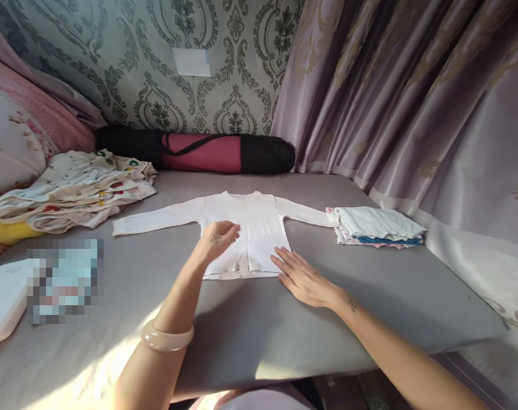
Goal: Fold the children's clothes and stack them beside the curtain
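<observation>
A small white long-sleeved shirt (259, 222) lies spread out on the grey bed sheet (327, 319), both sleeves stretched to the sides and its neckline pointing away from me. Over the left part of its body is my left hand (218, 238), fingers curled in together, with nothing visible in them; whether it touches the cloth I cannot tell. My right hand (304, 277) lies flat with fingers extended, its fingertips on the shirt's lower right corner by the hem. The right cuff reaches a stack of folded clothes (378, 224).
At the left is a pile of patterned clothes (92, 188). Nearer me are a white box-like object (11, 296) and a pixelated item (69, 279). A black and maroon long bag (203, 152) lies along the wall, and purple curtains (370, 97) hang at right.
</observation>
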Motion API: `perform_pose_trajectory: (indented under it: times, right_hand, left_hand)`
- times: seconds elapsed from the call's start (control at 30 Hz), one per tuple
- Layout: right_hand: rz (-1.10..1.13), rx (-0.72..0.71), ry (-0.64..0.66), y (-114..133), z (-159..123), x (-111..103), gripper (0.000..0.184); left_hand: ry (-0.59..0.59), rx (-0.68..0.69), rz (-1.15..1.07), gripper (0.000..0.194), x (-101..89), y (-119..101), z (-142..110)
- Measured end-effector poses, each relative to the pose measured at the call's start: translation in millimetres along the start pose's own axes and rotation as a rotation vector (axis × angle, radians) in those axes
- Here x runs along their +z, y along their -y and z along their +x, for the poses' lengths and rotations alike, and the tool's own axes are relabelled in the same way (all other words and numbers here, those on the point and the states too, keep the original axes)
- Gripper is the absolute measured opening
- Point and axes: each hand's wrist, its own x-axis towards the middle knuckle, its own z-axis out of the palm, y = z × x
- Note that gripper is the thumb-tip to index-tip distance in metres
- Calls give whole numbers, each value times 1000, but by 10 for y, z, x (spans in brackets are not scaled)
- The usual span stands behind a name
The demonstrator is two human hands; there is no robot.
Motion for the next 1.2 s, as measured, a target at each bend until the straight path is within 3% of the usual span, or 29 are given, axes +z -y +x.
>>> perform_pose_trajectory:
  times: [0.13,0.23,0.3,0.4,0.6,0.77,0.97,1.2]
  right_hand:
    - [20,42,45,64,-281,-113,55]
    - [-15,87,54,117,-372,-330,42]
    - [-69,134,41,190,-312,-477,32]
    - [-125,106,-19,390,-25,-569,34]
    - [-63,-230,-104,1026,784,-252,26]
    - [-124,-328,-119,1388,1132,75,12]
    - [-179,-313,-140,1412,1248,292,23]
    - [-179,-358,-123,1366,1313,289,24]
  left_hand:
    - [-100,-107,53,36,-354,342,84]
    - [-205,-202,132,32,-562,531,118]
    - [-257,-269,189,29,-643,603,134]
    - [-273,-358,253,27,-671,652,157]
    - [-338,-411,372,29,-589,668,191]
    - [-373,-416,430,30,-518,689,239]
    - [-439,-460,470,36,-456,729,372]
    - [-496,-561,454,31,-394,615,508]
